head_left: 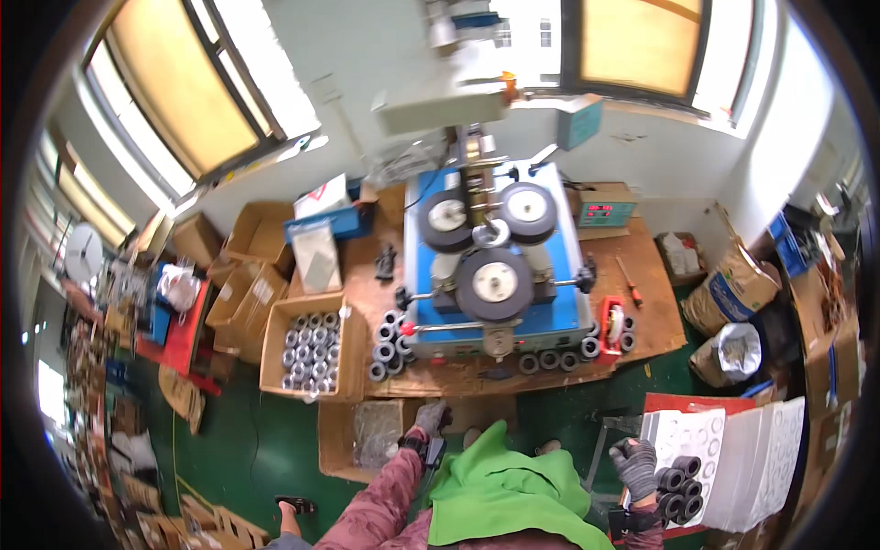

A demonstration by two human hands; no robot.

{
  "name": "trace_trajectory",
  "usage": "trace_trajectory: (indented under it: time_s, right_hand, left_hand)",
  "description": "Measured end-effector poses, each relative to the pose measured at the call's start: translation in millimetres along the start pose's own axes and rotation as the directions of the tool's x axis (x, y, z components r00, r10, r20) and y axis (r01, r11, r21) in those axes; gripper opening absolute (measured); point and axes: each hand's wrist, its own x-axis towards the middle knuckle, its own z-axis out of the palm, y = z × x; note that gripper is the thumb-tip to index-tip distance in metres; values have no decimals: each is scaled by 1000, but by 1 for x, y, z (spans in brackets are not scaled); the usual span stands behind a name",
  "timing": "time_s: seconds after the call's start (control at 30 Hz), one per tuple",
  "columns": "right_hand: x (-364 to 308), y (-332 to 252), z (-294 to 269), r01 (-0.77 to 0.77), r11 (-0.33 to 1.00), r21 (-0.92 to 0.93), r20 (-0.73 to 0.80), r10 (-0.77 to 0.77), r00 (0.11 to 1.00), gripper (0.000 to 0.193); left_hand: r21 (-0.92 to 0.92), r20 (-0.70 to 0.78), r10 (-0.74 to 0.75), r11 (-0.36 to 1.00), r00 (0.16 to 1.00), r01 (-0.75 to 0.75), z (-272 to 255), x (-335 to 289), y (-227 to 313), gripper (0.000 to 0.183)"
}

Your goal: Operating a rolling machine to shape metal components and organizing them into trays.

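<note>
My left hand (431, 419), in a grey glove, is low in front of the bench beside an open cardboard box (332, 440) with clear plastic inside. Its fingers look curled, and what they hold, if anything, is hidden. On the right, my gloved right hand (635, 463) is closed just left of a stack of black rings (680, 490). Nothing in its grip can be made out. Those rings rest on a white sheet (676, 426) marked with ring prints. Ahead on the bench stands a blue machine (573, 247) with three dark round wheels (495, 284) on top.
Metal-and-black rings line the wooden bench (655, 316) around the machine. A cardboard box of rings (271, 353) sits at its left. Near the right end lie a red tape dispenser (607, 339) and a screwdriver (630, 281). Sacks (729, 289) stand right; another person's foot (296, 505) shows lower left.
</note>
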Motion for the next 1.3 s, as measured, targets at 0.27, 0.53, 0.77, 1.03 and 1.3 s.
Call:
trace_trajectory:
  time_s: [0.27,0.53,0.77,1.03,1.3]
  right_hand:
    - [30,-38,58,142,987,-77,258,-117,959,23]
    - [90,-58,53,398,917,-25,507,-331,795,19]
    - [135,-59,91,425,902,-76,597,-300,744,32]
    - [146,24,60,303,930,-209,700,-74,710,38]
    - [172,36,54,270,943,-196,651,-81,754,33]
  left_hand:
    - [-211,-88,-93,975,992,73,-43,7,1,22]
    - [-525,-144,-373,814,917,248,-3,13,7,27]
    - [-795,-192,-359,602,913,70,13,12,23,25]
    - [-933,-196,-435,358,879,-31,58,52,55,32]
    - [-989,-4,-434,133,901,59,65,100,56,72]
